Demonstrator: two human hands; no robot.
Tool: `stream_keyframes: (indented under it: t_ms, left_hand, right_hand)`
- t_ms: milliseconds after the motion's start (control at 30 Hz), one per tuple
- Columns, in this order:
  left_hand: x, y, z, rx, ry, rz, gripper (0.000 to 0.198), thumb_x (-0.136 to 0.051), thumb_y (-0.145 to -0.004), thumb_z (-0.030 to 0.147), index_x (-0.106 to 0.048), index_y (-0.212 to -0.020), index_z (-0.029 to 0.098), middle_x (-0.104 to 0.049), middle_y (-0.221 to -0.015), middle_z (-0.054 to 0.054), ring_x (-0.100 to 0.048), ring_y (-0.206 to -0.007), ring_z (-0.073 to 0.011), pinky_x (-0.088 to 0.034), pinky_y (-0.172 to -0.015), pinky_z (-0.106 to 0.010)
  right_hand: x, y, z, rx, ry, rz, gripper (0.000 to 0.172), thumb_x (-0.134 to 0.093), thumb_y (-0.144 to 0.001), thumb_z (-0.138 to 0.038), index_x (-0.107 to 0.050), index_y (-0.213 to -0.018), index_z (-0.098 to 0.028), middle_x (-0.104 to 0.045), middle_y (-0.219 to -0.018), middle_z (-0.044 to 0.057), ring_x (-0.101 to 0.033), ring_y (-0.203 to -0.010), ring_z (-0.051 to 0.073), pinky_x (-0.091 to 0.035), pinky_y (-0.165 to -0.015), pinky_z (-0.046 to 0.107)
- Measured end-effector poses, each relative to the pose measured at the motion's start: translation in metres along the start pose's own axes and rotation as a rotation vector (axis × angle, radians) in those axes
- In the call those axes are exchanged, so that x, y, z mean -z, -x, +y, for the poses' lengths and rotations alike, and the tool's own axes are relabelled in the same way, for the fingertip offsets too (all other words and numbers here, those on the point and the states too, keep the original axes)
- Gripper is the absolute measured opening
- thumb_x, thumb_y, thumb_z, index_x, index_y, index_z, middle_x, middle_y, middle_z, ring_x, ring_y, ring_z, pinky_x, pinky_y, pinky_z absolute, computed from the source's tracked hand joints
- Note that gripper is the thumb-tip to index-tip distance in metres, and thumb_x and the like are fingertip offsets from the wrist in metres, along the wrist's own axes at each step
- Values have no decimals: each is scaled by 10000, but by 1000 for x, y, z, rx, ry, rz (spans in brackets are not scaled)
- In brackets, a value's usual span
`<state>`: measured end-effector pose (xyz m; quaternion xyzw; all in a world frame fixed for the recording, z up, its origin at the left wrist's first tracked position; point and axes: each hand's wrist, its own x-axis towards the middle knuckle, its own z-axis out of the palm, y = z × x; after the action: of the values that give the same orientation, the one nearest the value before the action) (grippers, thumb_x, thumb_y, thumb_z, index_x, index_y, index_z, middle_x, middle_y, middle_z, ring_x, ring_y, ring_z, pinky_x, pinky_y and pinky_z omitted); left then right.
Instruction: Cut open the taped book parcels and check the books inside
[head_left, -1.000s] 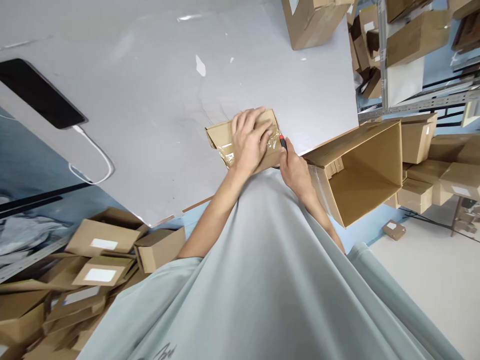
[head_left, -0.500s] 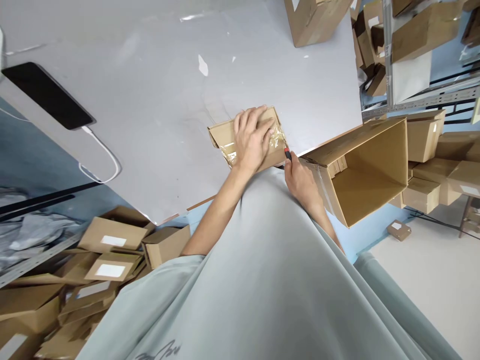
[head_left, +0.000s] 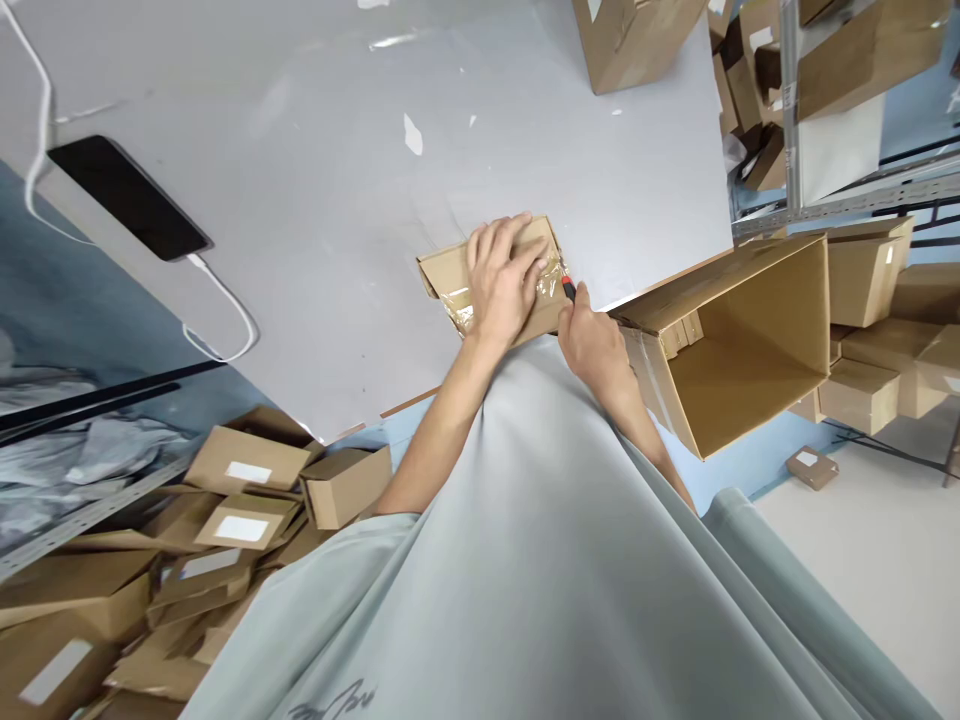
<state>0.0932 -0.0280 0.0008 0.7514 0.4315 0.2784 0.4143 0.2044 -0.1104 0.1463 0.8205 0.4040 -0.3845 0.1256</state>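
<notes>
A small cardboard box (head_left: 450,275) wrapped with clear tape lies near the front edge of the grey table (head_left: 322,200). My left hand (head_left: 502,275) presses flat on top of it, fingers spread. My right hand (head_left: 592,340) is closed around a small tool with a red and black tip (head_left: 568,287), which touches the box's right end. My grey shirt hides the table edge below the hands.
A large open carton (head_left: 742,340) lies on its side just right of the table. A black phone (head_left: 127,197) on a white cable rests at the far left. Another carton (head_left: 630,40) stands at the table's back. Many small labelled boxes (head_left: 240,480) are piled at lower left; shelving holds more at right.
The right hand with the red-tipped tool slid down along the box's right end, then back up a little. The left hand stays pressed on the box. The view drifted slightly.
</notes>
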Motion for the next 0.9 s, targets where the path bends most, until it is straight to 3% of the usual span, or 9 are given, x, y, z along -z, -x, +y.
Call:
stream_keyframes:
  t_ms: [167, 267, 367, 433, 500, 600, 700, 800, 900]
  left_hand:
    - [0, 1, 1, -6, -46, -28, 452, -510, -1158, 622, -780, -1396, 349, -629, -1722, -72, -511, -1646, -385, -250, -1433, -685]
    - [5, 2, 2, -16, -72, -52, 466, -481, -1168, 631, -774, -1399, 353, -623, -1730, -69, -503, -1658, -376, -244, -1435, -683]
    - [13, 6, 4, -20, -97, -56, 457, -479, -1171, 633, -769, -1389, 356, -623, -1732, -59, -504, -1661, -363, -254, -1433, -687]
    - [20, 11, 5, -10, -110, -44, 441, -515, -1157, 643, -765, -1386, 361, -629, -1724, -56, -512, -1656, -361, -259, -1433, -685]
    - [32, 19, 3, 13, -127, -21, 453, -592, -1115, 679, -764, -1394, 366, -639, -1709, -68, -531, -1643, -372, -267, -1433, -681]
    - [56, 35, -10, 90, -171, 26, 568, -712, -1012, 755, -762, -1422, 365, -654, -1671, -103, -557, -1616, -407, -296, -1420, -691]
    - [85, 60, -26, 187, -222, 96, 651, -740, -955, 815, -768, -1421, 361, -658, -1638, -126, -563, -1604, -432, -340, -1390, -709]
    - [106, 91, -28, 262, -261, 169, 642, -710, -973, 824, -778, -1391, 340, -653, -1615, -153, -562, -1592, -440, -405, -1343, -705]
    - [111, 120, -7, 325, -250, 248, 572, -623, -1067, 752, -766, -1400, 309, -681, -1530, -178, -632, -1499, -403, -499, -1279, -641]
  right_hand:
    - [3, 20, 6, -107, 0, -70, 655, -263, -1228, -348, -353, -1792, -28, -810, -1382, 279, -786, -1312, 427, -579, -1123, 541]
    - [5, 32, 17, -32, -58, -39, 644, -287, -1222, -379, -420, -1768, -64, -834, -1335, 248, -796, -1287, 416, -583, -1114, 531]
    - [-2, 28, 41, 71, -178, 84, 636, -297, -1216, -466, -498, -1728, -146, -848, -1302, 202, -811, -1228, 399, -589, -1099, 520]
    - [-13, 4, 61, 111, -294, 182, 634, -302, -1210, -564, -585, -1640, -194, -860, -1227, 163, -826, -1138, 363, -606, -1060, 484]
    - [-28, -38, 80, 116, -403, 222, 607, -359, -1190, -634, -700, -1431, -193, -856, -1059, 131, -823, -987, 318, -628, -973, 436]
    - [-55, -114, 91, 49, -532, 148, 417, -601, -1113, -572, -705, -1154, -171, -795, -899, 78, -737, -747, 224, -624, -806, 353]
    - [-79, -168, 79, 54, -669, 12, 326, -653, -1074, -502, -642, -1133, -181, -785, -992, 63, -705, -794, 175, -602, -721, 285]
    - [-92, -187, 63, 213, -727, -85, 340, -652, -1053, -499, -642, -1184, -185, -780, -1121, 85, -711, -927, 184, -615, -776, 296]
    - [-98, -187, 53, 339, -681, -103, 387, -622, -1053, -551, -661, -1183, -189, -760, -1085, 85, -689, -918, 209, -612, -820, 345]
